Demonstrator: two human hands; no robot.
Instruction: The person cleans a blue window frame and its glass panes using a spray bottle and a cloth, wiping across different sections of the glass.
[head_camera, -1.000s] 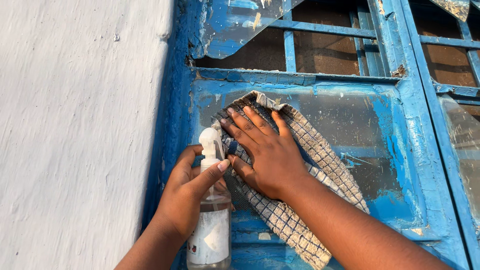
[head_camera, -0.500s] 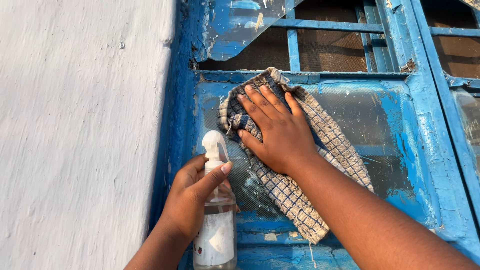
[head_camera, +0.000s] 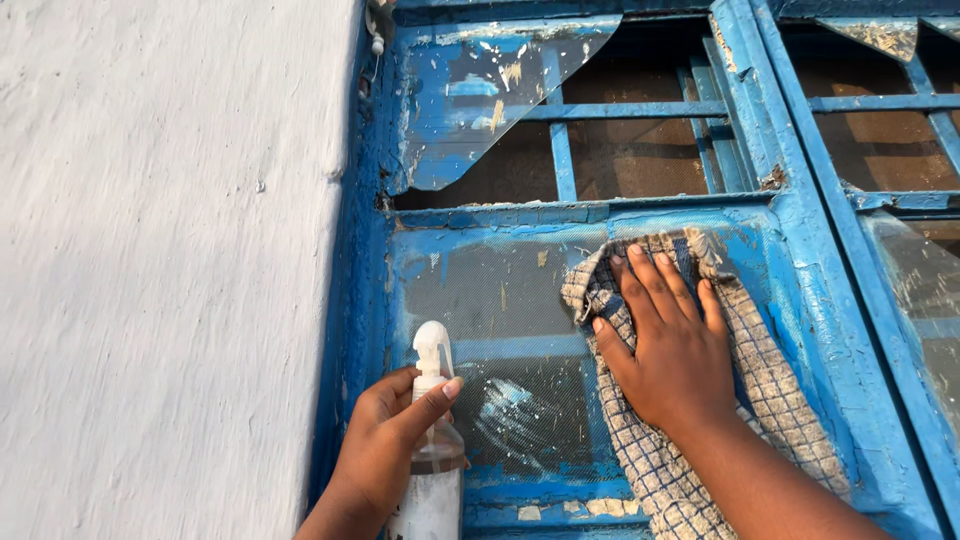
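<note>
Plainly, a checked cloth (head_camera: 700, 400) is being pressed flat against the lower pane (head_camera: 500, 310) of the blue window frame (head_camera: 800, 250) by the right hand (head_camera: 672, 350), fingers (head_camera: 650, 285) spread. Left of the cloth, a spray bottle (head_camera: 432, 450) is being gripped by the left hand (head_camera: 385, 450) — fingers wrapped, forefinger on the trigger. Just above the pane, a broken shard (head_camera: 470, 100) is being left exposed — a wide upward stroke could likely bring the knuckles onto its edge, and flaking paint may be smeared.
</note>
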